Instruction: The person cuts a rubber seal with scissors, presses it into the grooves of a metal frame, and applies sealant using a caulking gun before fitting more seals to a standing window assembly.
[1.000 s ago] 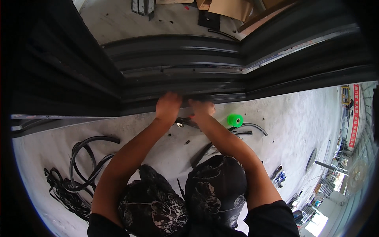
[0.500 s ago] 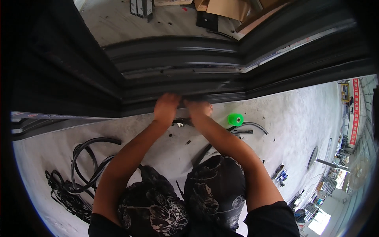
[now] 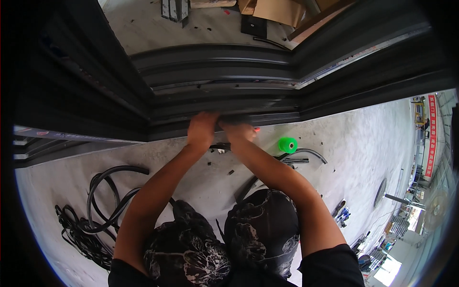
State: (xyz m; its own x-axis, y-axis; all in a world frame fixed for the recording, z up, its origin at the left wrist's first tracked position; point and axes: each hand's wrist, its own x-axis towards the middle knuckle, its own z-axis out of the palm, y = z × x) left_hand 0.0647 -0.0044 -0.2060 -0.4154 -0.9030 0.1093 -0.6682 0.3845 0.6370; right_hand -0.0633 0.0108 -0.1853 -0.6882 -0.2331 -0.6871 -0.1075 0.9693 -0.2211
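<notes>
A large dark grey frame of grooved metal profiles (image 3: 224, 103) spans the view in front of me. At the near edge of its lower bar my left hand (image 3: 203, 129) is closed, fingers curled down against the groove; whatever they pinch is hidden. Right beside it my right hand (image 3: 238, 130), slightly blurred, is closed around an object with a red end (image 3: 257, 129). Only that red tip shows past the hand, so its kind cannot be told. Below the hands a short black piece (image 3: 221, 146) lies on the floor.
A bright green roll (image 3: 288, 145) stands on the concrete floor beside curved black strips (image 3: 311, 152). Thick black tubing (image 3: 98, 179) and a tangled black cord bundle (image 3: 79, 234) lie at left. Beyond the frame are cardboard (image 3: 279, 12) and metal pieces (image 3: 174, 10). A standing fan (image 3: 435, 205) is far right.
The view has shifted slightly. Both hands stay at the same stretch of the bar; the right hand has drawn a little closer to the left, and the red end shows more clearly.
</notes>
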